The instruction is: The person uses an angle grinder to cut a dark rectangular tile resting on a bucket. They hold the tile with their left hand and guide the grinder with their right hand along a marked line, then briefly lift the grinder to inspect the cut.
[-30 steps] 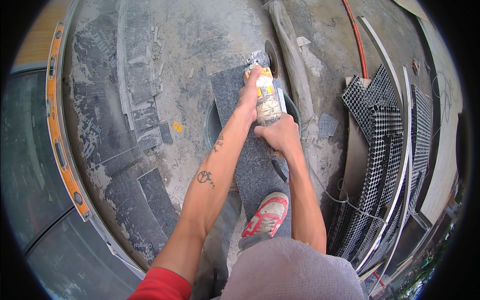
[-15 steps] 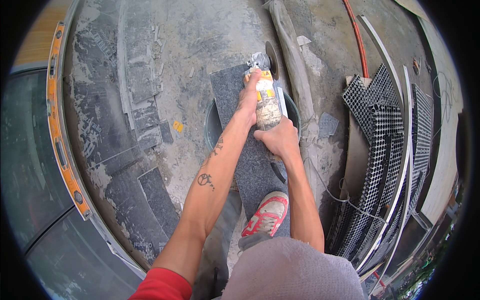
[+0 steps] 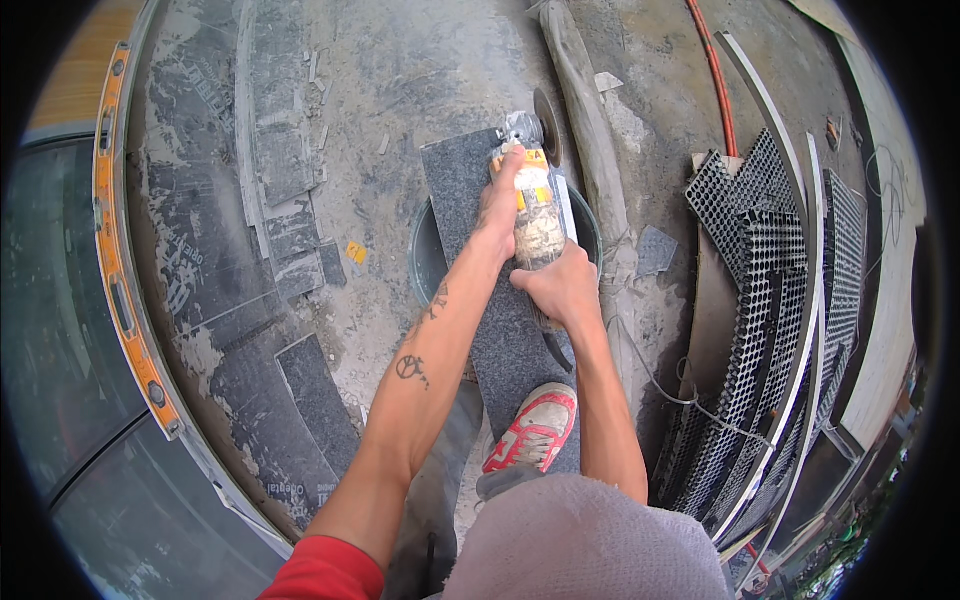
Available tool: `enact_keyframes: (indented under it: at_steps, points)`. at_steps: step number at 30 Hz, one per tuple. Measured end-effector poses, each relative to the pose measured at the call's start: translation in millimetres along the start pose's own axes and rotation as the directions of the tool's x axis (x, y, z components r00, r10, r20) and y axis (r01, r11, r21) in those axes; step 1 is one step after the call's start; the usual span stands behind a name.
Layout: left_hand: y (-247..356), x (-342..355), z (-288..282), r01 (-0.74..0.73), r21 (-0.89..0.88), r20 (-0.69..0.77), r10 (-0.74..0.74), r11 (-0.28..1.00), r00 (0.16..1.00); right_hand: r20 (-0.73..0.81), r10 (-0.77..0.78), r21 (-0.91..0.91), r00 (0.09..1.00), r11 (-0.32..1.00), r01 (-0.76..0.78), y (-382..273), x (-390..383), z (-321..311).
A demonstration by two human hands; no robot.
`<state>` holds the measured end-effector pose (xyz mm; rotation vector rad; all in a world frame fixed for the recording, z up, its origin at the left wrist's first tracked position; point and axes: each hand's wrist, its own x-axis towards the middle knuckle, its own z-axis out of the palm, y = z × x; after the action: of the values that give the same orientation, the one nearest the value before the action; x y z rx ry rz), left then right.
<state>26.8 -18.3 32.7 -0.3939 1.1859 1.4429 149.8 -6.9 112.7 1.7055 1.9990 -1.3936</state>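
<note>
Both hands grip a dusty angle grinder with yellow and white bands. My left hand is closed round the front of its body, thumb stretched along the top. Behind it, my right hand wraps the rear of the body. The round cutting disc stands on edge at the right side of the grinder's head, by the right long edge of a dark grey speckled stone slab. The slab lies across a round bucket, and my red and white shoe presses on its near part.
An orange spirit level leans along the left. Dark tile pieces and offcuts cover the floor there. A long grey dusty roll runs just right of the disc. Farther right are black perforated mats, metal strips and an orange hose.
The grinder has shifted slightly toward me along the slab's right edge, both hands moving with it. The foot and slab look unmoved.
</note>
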Motion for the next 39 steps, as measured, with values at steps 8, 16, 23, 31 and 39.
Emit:
enact_keyframes:
  at_steps: [8,16,23,31,39]
  points:
    - [4,5,1,-0.008,0.006,-0.011,0.008,1.000,1.000,0.054,0.021,0.057,0.998,0.998,-0.024,-16,-1,-9]
    - [9,11,3,0.001,-0.006,-0.046,-0.001,1.000,0.999,0.073,0.069,0.033,0.995,0.997,-0.072,-18,7,-10]
    - [5,-1,4,-0.001,-0.013,-0.002,0.000,1.000,1.000,-0.004,0.012,-0.014,1.000,1.000,-0.012,-6,1,-1]
    - [-2,1,-1,0.012,-0.028,0.002,-0.012,1.000,1.000,0.005,0.003,0.017,1.000,1.000,-0.003,-2,-3,0]
    - [-4,-10,3,-0.018,0.019,-0.023,0.019,1.000,1.000,0.020,0.022,-0.009,1.000,1.000,-0.022,2,-8,0]
